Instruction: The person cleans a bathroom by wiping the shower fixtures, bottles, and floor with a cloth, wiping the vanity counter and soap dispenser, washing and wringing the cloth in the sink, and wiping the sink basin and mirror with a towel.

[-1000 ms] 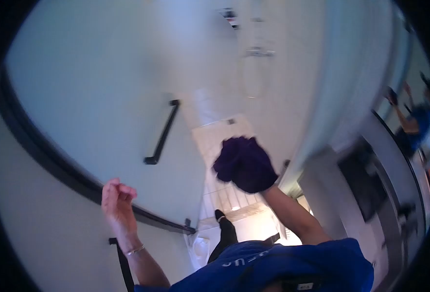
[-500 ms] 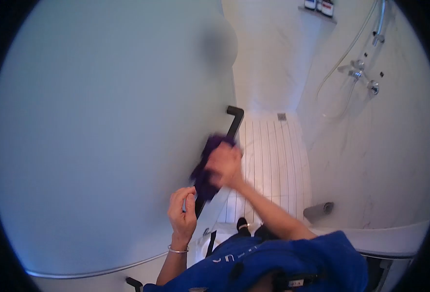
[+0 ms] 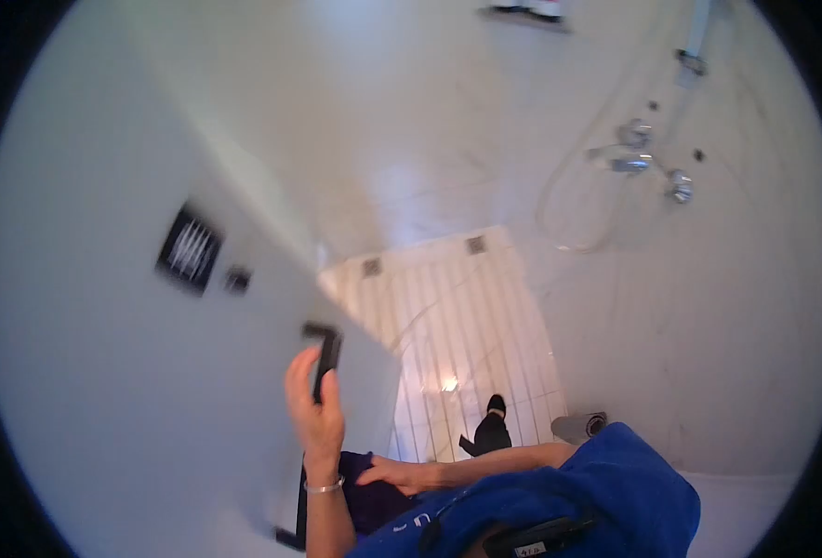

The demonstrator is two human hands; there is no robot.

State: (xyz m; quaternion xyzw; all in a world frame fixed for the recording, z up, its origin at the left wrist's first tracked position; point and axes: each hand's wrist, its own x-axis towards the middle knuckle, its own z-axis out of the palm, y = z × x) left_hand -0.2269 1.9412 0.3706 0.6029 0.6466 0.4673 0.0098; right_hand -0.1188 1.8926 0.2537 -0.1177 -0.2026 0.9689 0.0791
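Observation:
My left hand [image 3: 313, 414], with a bracelet at its wrist, is closed about the long black door handle [image 3: 329, 358], which shows between thumb and fingers. That handle is fixed to the pale frosted door [image 3: 244, 400] on my left. Low in front of my body, my right hand [image 3: 394, 472] grips a dark purple cloth [image 3: 374, 502]. Part of the cloth is hidden behind my left forearm and blue top.
Ahead lies a white slatted shower floor [image 3: 462, 325] with drains. A chrome shower mixer [image 3: 634, 163] and hose are on the right wall. Bottles stand on a shelf [image 3: 527, 19]. A grey roll [image 3: 578, 428] rests near my foot. A blurred black plate [image 3: 191, 249] shows at left.
The door has swung away and the view has shifted, showing more floor. My left hand has taken hold of the handle. My right hand has drawn the cloth off the handle toward my body.

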